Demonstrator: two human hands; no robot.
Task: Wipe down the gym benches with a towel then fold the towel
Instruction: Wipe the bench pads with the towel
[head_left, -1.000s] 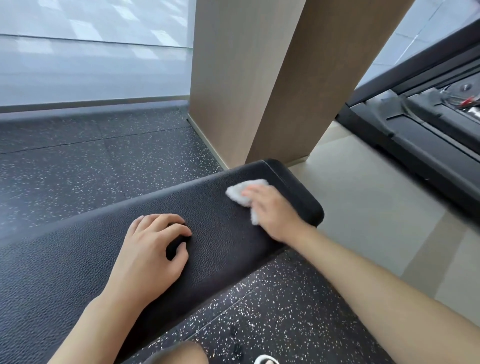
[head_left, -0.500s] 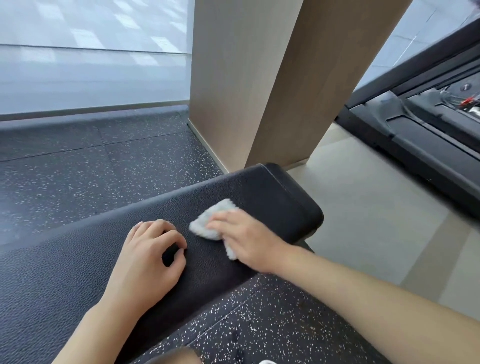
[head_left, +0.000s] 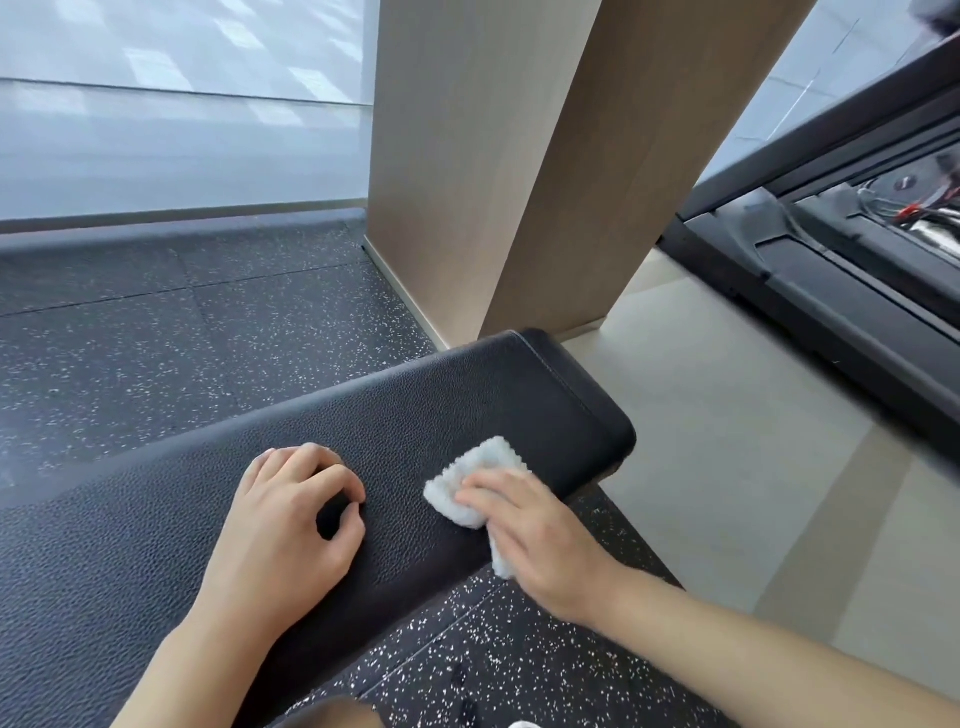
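A wooden pillar (head_left: 498, 171) stands beside a black treadmill (head_left: 841, 291).
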